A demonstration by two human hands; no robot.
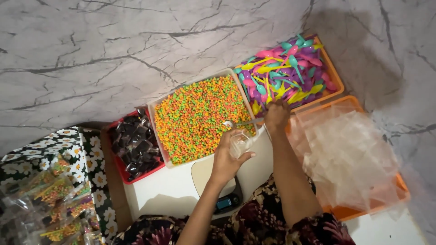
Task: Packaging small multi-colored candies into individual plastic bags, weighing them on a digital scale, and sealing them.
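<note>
At the far left edge of the view, a black cloth printed with white daisies [97,156] carries a heap of small clear filled packets of coloured pellets [50,199]. Just right of it, on the white low tabletop [168,193], sits a red rectangular tray of dark wrapped sweets [135,144], touching the side of a large clear rectangular tub heaped with orange, green and yellow pellets [197,118]. At the near edge of the tabletop, below that tub, lies a small digital kitchen scale with a pale round platform [220,193].

The left hand [227,159] hovers over the scale, fingers curled around a small clear plastic bag [240,143] held open beside the near right corner of the pellet tub. The right hand [277,115] is closed on the handle of a metal spoon [236,123], whose bowl rests in the pellets at the tub's right edge, just above the bag's mouth. The two hands are close but not touching.

Beyond the right hand, an orange tray piled with pink, purple, teal and yellow plastic spoons [286,72] stands at the tabletop's far right corner. Nearer, another orange tray holds a stack of empty clear plastic bags [349,159].
</note>
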